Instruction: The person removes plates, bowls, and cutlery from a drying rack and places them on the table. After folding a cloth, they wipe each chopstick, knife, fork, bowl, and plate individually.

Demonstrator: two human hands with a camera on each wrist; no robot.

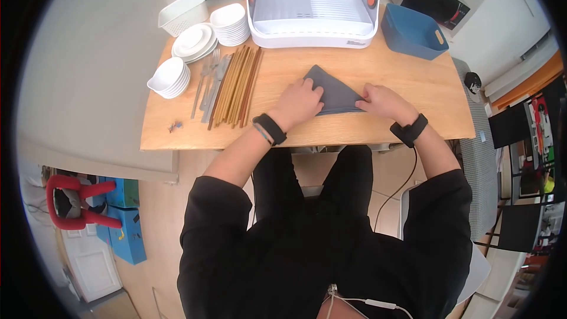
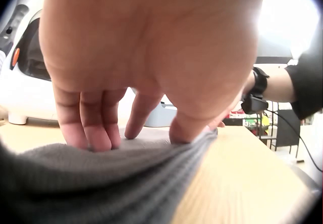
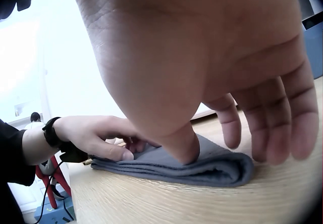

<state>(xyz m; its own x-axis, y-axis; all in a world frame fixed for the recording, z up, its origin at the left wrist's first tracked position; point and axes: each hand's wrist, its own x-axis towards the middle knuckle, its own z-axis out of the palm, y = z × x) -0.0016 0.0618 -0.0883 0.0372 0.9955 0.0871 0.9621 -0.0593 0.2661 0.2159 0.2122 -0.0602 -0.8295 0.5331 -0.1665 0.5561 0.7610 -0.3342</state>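
A dark grey cloth [image 1: 338,91], folded in several layers, lies near the front edge of the wooden table. My left hand [image 1: 295,104] rests on its left part, with the fingertips and thumb pressed down onto the fabric in the left wrist view. At the right end is my right hand [image 1: 388,105]. Its thumb touches the top of the folded cloth [image 3: 217,159] in the right wrist view, while the other fingers reach down past the far side toward the tabletop. The rolled end of the layers shows under that thumb.
Left of the cloth lie many wooden chopsticks [image 1: 236,85] and metal cutlery [image 1: 207,82]. Stacked white bowls [image 1: 170,78], more bowls [image 1: 230,25], plates [image 1: 195,42] and a white basket [image 1: 183,13] stand behind. A white dish cabinet [image 1: 313,35] and blue bin [image 1: 413,32] line the back.
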